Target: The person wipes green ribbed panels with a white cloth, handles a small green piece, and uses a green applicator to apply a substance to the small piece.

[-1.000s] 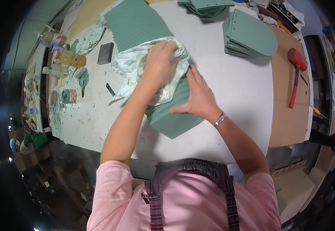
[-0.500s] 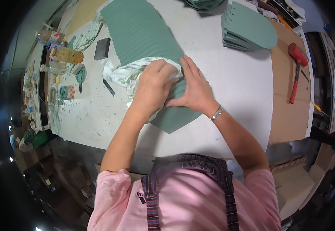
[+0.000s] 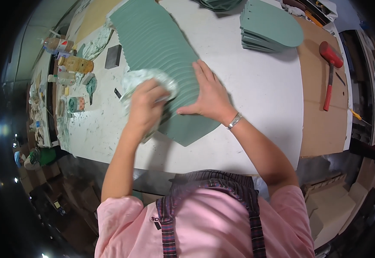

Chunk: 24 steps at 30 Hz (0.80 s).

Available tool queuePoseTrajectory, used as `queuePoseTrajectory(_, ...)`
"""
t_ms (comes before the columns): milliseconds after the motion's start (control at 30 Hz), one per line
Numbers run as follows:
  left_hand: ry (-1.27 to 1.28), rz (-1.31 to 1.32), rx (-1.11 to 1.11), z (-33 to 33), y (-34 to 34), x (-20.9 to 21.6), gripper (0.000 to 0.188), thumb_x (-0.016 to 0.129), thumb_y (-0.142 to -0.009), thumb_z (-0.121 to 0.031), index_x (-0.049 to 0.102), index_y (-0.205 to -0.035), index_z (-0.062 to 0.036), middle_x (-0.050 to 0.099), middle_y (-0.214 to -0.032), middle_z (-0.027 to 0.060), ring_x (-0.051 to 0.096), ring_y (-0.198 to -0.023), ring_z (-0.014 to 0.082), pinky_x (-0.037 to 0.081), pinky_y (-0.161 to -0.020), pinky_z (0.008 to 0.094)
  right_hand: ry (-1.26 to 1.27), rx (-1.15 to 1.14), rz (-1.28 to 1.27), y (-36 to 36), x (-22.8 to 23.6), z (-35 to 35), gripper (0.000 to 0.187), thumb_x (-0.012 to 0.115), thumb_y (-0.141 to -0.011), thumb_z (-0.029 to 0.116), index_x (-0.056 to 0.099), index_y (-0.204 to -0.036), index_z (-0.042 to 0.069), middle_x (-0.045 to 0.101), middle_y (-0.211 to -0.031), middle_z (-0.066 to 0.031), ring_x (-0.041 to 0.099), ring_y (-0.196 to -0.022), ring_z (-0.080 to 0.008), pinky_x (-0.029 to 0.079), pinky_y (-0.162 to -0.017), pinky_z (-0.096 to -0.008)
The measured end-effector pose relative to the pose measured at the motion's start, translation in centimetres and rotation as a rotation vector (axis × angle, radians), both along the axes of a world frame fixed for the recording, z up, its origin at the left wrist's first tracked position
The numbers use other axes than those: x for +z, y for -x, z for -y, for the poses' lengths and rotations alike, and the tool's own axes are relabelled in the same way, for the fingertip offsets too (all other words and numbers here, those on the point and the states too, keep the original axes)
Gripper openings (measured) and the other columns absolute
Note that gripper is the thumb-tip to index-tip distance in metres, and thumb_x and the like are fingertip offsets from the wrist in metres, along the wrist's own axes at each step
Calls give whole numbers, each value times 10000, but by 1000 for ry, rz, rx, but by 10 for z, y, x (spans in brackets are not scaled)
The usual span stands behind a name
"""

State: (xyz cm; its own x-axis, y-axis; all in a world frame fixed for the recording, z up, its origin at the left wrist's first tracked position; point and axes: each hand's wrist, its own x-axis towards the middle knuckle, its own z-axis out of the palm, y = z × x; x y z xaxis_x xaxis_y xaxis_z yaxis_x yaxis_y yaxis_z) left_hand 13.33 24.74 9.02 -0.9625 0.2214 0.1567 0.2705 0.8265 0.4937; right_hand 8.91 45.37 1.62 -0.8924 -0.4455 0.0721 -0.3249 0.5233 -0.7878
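Observation:
A long row of overlapping green sheet pieces [image 3: 157, 47] lies fanned out across the white tabletop, their edges making close ridges. My left hand [image 3: 146, 103] is closed round a crumpled white cloth [image 3: 140, 79] stained with green, at the left edge of the row. Part of the cloth hangs below the hand, and both are slightly blurred. My right hand [image 3: 211, 94] rests flat on the right edge of the near end of the row, thumb and fingers spread. A metal bracelet circles that wrist.
A stack of rounded green pieces [image 3: 271, 26] stands at the far right. Beyond it, a red mallet [image 3: 331, 60] lies on brown board. On the left are a dark block [image 3: 113, 56], a small black blade-like tool [image 3: 117, 93], bottles [image 3: 77, 64], a paint-smeared jar [image 3: 75, 104] and a green-coated brush [image 3: 91, 86].
My left hand has swept the cloth leftward across the ridged pieces, from beside my right hand to the row's left edge. My right hand stays spread on the pieces.

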Motion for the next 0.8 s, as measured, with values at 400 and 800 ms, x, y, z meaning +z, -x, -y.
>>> queuePoseTrajectory(400,63,-118,-35,0,-15,-13,280,702,-833,15,743,-1103,-43,671,-1274,119,594,-1225,308,468,-1034,375,-15,13,-71,-1,-2,4,1357,897,-534,672,322,-1540,-35,320,-1602,-214,440,-1378,-414,443,-1111,-460)
queuePoseTrajectory(800,-63,-137,95,24,-32,6,416,665,-794,95,747,-1163,-80,677,-1280,92,620,-1125,286,530,-916,365,2,4,-66,-3,-4,8,1338,909,-546,641,324,-1550,-22,313,-1619,-223,419,-1417,-407,413,-1143,-458)
